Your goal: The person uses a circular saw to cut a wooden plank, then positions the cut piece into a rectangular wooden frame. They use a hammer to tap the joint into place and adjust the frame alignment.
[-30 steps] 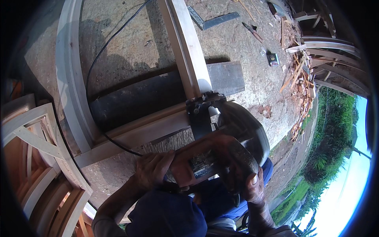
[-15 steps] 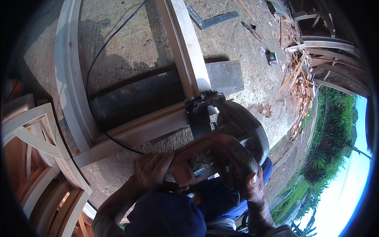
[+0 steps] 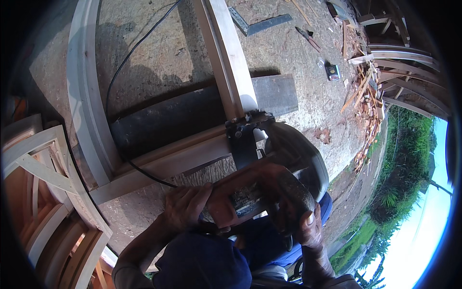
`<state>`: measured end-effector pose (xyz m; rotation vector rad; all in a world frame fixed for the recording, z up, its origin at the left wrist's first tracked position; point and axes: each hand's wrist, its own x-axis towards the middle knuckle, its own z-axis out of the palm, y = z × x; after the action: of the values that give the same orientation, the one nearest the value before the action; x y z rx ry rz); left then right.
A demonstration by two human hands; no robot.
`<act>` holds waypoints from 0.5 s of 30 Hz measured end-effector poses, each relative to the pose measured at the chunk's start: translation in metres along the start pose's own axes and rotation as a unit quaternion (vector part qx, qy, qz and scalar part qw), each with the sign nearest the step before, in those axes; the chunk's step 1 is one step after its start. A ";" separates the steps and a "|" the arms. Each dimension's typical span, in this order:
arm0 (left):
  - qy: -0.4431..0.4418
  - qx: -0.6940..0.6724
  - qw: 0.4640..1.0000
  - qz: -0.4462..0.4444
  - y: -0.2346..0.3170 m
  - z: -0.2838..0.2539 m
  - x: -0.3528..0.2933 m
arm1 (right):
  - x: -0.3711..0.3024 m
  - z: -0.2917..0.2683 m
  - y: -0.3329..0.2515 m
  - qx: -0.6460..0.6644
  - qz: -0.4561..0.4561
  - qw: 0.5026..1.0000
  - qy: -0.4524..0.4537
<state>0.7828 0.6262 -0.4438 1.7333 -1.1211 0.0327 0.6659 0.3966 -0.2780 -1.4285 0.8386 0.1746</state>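
Across wood frame (image 3: 199, 150), blk cord (image 3: 108, 92) runs nr L hand (image 3: 185, 207)

Corded power tool (image 3: 251, 185), reddish body, at corner of pale wooden frame (image 3: 185, 156)

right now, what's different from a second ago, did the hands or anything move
Nothing has visibly moved, been taken hold of or let go. The left hand and right hand still hold the power tool by the wooden frame; the metal square and pliers stayed put.
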 end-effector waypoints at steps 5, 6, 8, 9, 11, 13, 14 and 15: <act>-0.001 0.020 1.000 0.012 -0.002 0.000 -0.002 | 0.001 -0.001 0.000 0.002 0.003 1.000 -0.006; -0.002 0.020 1.000 0.014 -0.002 0.000 -0.003 | 0.001 -0.001 0.000 0.004 0.000 1.000 -0.007; -0.015 0.026 1.000 -0.006 -0.001 0.000 -0.006 | 0.002 -0.001 -0.001 -0.001 0.004 1.000 -0.006; -0.015 0.020 1.000 -0.008 0.000 0.000 -0.007 | 0.002 -0.001 -0.001 -0.003 0.006 1.000 -0.006; -0.022 0.029 0.999 -0.017 0.001 0.001 -0.009 | 0.003 -0.001 -0.002 -0.009 0.008 1.000 -0.010; -0.020 0.027 0.999 -0.017 0.000 0.001 -0.010 | 0.004 0.000 -0.003 -0.015 0.003 1.000 -0.006; -0.017 0.026 0.999 -0.016 0.000 0.002 -0.011 | 0.004 0.001 -0.004 -0.017 -0.002 1.000 0.000; -0.022 0.018 0.999 -0.022 0.000 0.002 -0.010 | 0.005 0.002 -0.004 -0.020 -0.007 1.000 0.005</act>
<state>0.7764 0.6317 -0.4502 1.7987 -1.1189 -0.0117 0.6725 0.3958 -0.2776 -1.4727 0.8379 0.1735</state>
